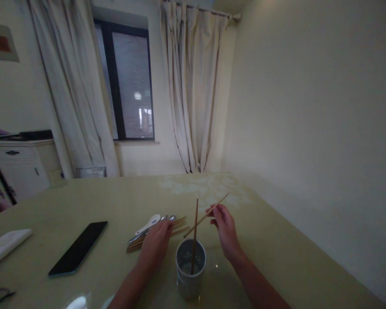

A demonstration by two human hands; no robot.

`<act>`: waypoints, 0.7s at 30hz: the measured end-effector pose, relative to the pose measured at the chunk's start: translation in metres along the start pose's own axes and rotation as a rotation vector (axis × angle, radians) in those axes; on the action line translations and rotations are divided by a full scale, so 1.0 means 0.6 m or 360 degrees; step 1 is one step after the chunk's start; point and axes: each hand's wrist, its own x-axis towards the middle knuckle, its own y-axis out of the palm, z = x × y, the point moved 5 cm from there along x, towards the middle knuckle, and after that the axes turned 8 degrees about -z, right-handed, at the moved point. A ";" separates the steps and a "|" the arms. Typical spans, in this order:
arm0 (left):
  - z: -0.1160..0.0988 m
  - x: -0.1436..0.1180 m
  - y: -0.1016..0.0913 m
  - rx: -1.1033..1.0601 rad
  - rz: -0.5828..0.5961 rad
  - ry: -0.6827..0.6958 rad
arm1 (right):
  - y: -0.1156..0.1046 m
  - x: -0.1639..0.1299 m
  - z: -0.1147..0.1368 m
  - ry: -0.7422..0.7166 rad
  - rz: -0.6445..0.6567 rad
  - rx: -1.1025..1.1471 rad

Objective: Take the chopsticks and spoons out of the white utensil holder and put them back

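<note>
Right hand (225,230): fingers pinch one chopstick (206,215), tilted above the cup (191,268).
Left hand (156,243): fingers lie together on the cutlery pile (154,228) on the tabletop (122,201).
Cup: holds one upright chopstick (194,236).

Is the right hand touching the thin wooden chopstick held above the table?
Touching. The head view shows the right hand pinching the thin wooden chopstick between its fingertips, tilted above the table.
</note>
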 end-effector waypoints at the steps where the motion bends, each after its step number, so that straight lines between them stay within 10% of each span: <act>1: 0.012 0.003 -0.003 0.0128 0.0027 -0.0015 | -0.021 0.015 0.014 -0.0073 -0.0146 0.0049; 6: 0.035 0.003 -0.007 0.0570 0.0241 -0.0044 | -0.084 0.059 0.050 -0.0063 -0.0458 0.0423; 15: 0.021 -0.003 0.000 0.0427 0.0190 0.0039 | 0.014 -0.019 0.053 0.0034 0.0398 0.0186; 21: 0.000 -0.011 0.017 -0.0260 -0.0019 -0.0124 | 0.025 -0.024 -0.004 0.0241 0.0420 -0.0038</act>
